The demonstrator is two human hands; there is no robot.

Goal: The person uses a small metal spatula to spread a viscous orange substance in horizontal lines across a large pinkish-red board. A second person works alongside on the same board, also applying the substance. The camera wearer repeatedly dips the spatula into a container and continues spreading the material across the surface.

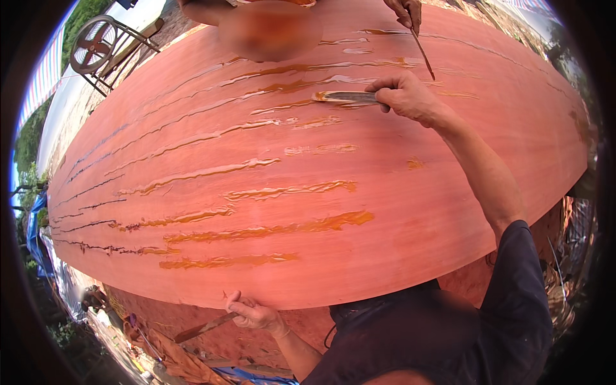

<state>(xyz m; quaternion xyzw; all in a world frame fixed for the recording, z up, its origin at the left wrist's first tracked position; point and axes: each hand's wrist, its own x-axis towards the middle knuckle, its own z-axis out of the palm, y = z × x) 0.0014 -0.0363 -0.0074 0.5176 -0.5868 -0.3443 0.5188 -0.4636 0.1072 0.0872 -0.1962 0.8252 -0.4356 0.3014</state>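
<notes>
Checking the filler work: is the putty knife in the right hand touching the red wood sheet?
Touching. The head view shows the putty knife in the right hand lying flat on the red wood sheet, with orange filler at its tip.

You've only got one view here, the head cam, sitting up above the near edge of the big red sheet (321, 192) and looking steeply down and out across it. It's close, so the sheet fills nearly the whole fisheye circle and its edges bow. Ground shows just past the sheet's rim.

Outdoor woodworking yard: huge veneer sheet (321, 173), bare ground (212, 333), trees (29, 138)
</notes>
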